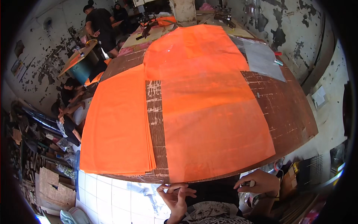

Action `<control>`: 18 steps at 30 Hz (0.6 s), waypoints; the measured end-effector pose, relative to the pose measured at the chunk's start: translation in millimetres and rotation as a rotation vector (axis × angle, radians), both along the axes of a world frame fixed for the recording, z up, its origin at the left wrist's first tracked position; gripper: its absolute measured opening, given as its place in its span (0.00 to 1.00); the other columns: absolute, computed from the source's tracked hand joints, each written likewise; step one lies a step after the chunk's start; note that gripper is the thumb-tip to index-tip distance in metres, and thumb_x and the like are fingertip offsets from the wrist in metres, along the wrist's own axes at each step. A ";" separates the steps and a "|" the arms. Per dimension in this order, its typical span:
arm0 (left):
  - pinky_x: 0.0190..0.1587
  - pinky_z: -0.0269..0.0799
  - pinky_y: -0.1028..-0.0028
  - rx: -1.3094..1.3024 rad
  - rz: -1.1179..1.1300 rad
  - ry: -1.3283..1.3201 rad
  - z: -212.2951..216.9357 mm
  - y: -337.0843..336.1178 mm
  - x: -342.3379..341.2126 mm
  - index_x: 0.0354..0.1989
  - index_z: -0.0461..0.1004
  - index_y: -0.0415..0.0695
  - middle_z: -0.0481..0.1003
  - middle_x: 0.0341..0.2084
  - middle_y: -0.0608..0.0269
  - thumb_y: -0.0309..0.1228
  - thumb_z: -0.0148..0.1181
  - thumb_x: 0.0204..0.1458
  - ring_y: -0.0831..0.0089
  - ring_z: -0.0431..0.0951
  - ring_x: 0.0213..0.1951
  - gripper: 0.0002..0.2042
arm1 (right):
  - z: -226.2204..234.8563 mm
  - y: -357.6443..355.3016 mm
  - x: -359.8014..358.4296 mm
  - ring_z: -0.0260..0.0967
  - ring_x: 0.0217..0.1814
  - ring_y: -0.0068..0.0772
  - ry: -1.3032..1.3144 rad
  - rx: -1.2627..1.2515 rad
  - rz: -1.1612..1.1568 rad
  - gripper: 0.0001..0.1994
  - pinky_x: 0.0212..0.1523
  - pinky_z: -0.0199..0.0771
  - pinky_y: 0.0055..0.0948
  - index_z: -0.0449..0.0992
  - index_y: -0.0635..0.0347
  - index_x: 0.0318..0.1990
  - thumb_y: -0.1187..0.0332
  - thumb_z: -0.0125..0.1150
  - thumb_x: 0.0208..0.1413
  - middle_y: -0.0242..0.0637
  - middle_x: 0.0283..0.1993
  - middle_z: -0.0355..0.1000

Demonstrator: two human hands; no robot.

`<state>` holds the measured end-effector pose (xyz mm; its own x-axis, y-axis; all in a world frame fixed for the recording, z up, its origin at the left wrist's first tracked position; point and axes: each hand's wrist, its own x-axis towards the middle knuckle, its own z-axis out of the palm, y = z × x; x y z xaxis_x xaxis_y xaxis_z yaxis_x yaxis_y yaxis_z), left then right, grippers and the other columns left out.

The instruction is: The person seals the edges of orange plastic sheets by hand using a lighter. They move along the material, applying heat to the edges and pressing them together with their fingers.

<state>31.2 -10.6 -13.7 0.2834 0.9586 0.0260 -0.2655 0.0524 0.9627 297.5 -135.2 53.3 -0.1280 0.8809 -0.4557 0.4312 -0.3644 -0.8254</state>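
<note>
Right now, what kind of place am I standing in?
Probably a small printing or bag-making workshop: a stack of orange sheets on a worn wooden worktable, peeling walls, and other people working nearby.

a stack of orange sheets (pixel 117 123) lies up and left of the fingers on the worn brown surface (pixel 287 108). a clear plastic sheet (pixel 263 59) rests far up and right. people (pixel 99 26) work well beyond, upper left. white floor tiles (pixel 108 198) show just left.
</note>
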 end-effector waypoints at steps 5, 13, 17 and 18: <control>0.30 0.81 0.67 -0.008 -0.377 -0.117 -27.6 -5.7 -21.1 0.43 0.57 0.37 0.74 0.34 0.43 0.21 0.50 0.60 0.59 0.81 0.30 0.09 | -21.5 -41.6 -10.4 0.67 0.22 0.15 0.041 0.133 -0.317 0.13 0.26 0.66 0.18 0.78 0.60 0.45 0.63 0.61 0.58 0.32 0.27 0.75; 0.35 0.79 0.67 -0.452 -0.549 0.058 5.3 15.0 9.5 0.44 0.70 0.25 0.78 0.31 0.43 0.43 0.40 0.66 0.60 0.81 0.31 0.26 | -31.5 -29.9 -32.6 0.56 0.16 0.13 0.373 0.196 -0.947 0.21 0.15 0.51 0.15 0.77 0.71 0.44 0.56 0.53 0.62 0.38 0.27 0.74; 0.31 0.79 0.66 -0.550 -0.534 0.127 6.8 24.2 13.5 0.37 0.72 0.24 0.78 0.28 0.42 0.50 0.38 0.64 0.57 0.81 0.30 0.32 | -23.5 -29.6 -26.3 0.65 0.22 0.18 0.241 0.088 -0.877 0.18 0.22 0.62 0.19 0.78 0.68 0.43 0.58 0.58 0.59 0.37 0.28 0.76; 0.31 0.79 0.67 -0.537 -0.543 0.157 8.9 24.1 14.7 0.36 0.73 0.25 0.78 0.27 0.43 0.50 0.37 0.65 0.58 0.81 0.29 0.32 | -17.3 -30.7 -22.9 0.69 0.24 0.20 0.157 0.068 -0.750 0.16 0.26 0.66 0.22 0.79 0.65 0.43 0.59 0.59 0.58 0.36 0.29 0.77</control>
<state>45.9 13.6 -4.8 0.6785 0.5544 -0.4819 0.0683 0.6056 0.7928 274.6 -165.9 36.0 0.4561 0.7829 -0.4231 -0.0358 -0.4590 -0.8877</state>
